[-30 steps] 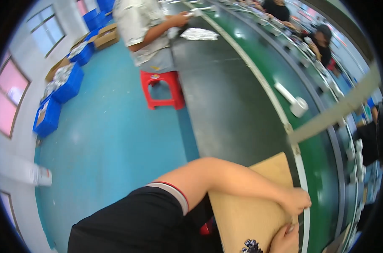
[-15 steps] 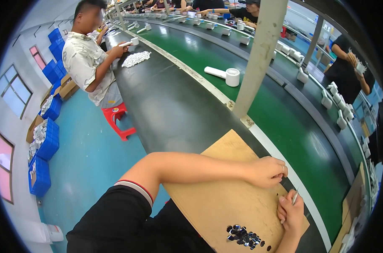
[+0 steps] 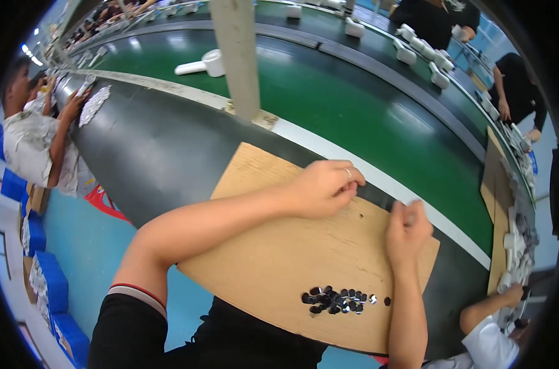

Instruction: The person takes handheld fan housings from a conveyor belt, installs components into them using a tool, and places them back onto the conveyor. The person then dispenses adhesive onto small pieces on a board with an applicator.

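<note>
A light-brown board [image 3: 267, 264] lies in front of me on the dark bench. My left hand [image 3: 328, 189] is over its far edge, fingers curled and pinched together; whatever they hold is hidden. To its right, my right hand [image 3: 410, 230] is closed and blurred by motion. A greyish bit between its fingers appears to be the slim pointed metal tool seen more plainly in the earlier frame. On the board's near part sits a cluster of small, glossy black discs [image 3: 335, 300]. One black disc [image 3: 387, 301] lies apart, beside my right forearm.
Beyond the bench runs a green conveyor [image 3: 341, 104] carrying a white handled device [image 3: 208, 63]. A post [image 3: 237, 61] stands at its near edge. At the left, a co-worker [image 3: 36, 144] works by a white pile [image 3: 95, 106]. Another person's arm [image 3: 495, 307] reaches in at lower right.
The view has swung right, shifting the scene leftward. My right hand has moved away from me to near the board's far right edge, level with my left hand, which stays pinched.
</note>
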Demonstrator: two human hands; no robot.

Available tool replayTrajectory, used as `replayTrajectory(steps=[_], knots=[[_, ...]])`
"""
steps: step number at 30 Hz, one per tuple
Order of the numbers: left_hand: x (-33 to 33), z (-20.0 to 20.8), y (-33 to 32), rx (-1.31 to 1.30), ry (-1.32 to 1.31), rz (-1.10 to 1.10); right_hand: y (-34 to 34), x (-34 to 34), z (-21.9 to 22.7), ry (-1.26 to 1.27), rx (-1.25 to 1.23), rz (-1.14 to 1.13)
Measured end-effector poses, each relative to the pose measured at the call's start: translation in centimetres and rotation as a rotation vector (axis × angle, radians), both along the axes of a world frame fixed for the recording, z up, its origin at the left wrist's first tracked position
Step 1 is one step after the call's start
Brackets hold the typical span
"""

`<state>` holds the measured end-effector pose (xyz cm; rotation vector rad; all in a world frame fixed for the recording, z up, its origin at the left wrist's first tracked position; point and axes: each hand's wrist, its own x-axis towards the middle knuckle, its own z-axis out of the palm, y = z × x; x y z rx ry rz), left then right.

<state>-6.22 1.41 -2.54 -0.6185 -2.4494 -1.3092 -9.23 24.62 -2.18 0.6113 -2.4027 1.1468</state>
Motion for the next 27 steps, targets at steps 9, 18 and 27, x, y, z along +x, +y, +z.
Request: replayTrajectory(steps=[9,18,27], knots=[[0.5,0.1,0.0,-0.012,-0.084,0.004,-0.6,0.5,0.9,-0.106,0.163,0.151],[0.5,0.0,0.6,0.052,-0.053,0.018,-0.5,0.9,0.4,-0.182,0.179,0.125],[0.1,0.1,0.8,-0.036,-0.004,-0.013,-0.5,0.2,-0.9,0.082,0.313,0.206]])
